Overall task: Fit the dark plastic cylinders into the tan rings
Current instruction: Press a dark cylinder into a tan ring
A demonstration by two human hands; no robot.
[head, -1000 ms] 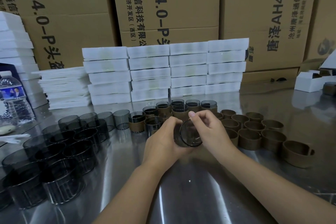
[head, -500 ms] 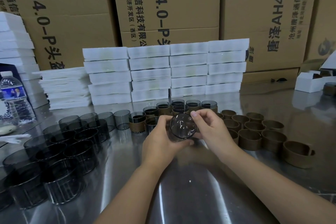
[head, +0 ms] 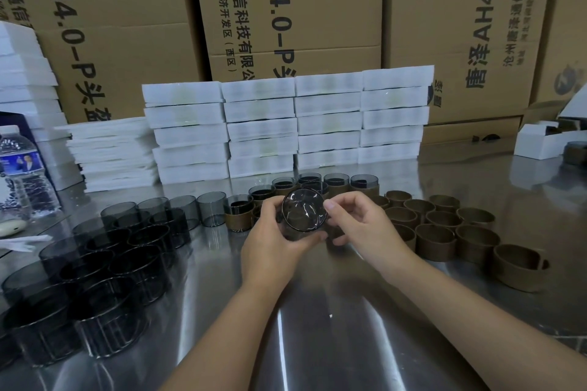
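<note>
Gripping dark cylinder in curled left hand, right hand pinching its rim

Smoky-dark cylinders, tan rings

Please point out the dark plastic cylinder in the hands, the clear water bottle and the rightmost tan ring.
Held dark plastic cylinder (head: pixel 303 211): head view, round end face.
Clear plastic water bottle (head: pixel 23 163): head view, blue label.
Rightmost tan ring (head: pixel 514 278): head view, outer wall.

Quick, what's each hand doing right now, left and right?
Left hand: holding a dark cylinder.
Right hand: pinching the same cylinder's rim.
</note>
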